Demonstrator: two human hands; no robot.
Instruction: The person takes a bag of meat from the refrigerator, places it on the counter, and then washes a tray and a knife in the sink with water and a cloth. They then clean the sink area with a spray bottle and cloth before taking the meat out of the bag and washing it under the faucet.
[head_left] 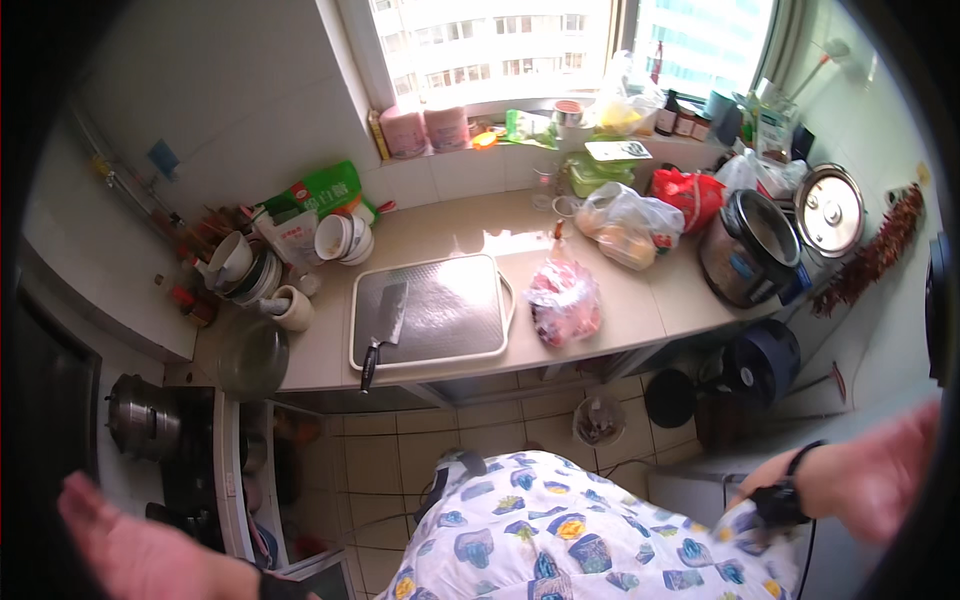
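Observation:
My left hand is held out at the lower left, fingers stretched and nothing in it. At the lower right my right hand is raised with a dark band on the wrist; it looks open and empty, though blurred and partly cut off by the rim. Both hands are away from the counter. On the counter a cutting board with a pale rim carries a cleaver, its black handle over the front edge. Right of the board lies a clear plastic bag of pinkish meat.
White bowls, a stone-coloured mortar and a glass bowl stand left. A pressure cooker, a red bag and a clear bag of food are right. A bin stands on the floor.

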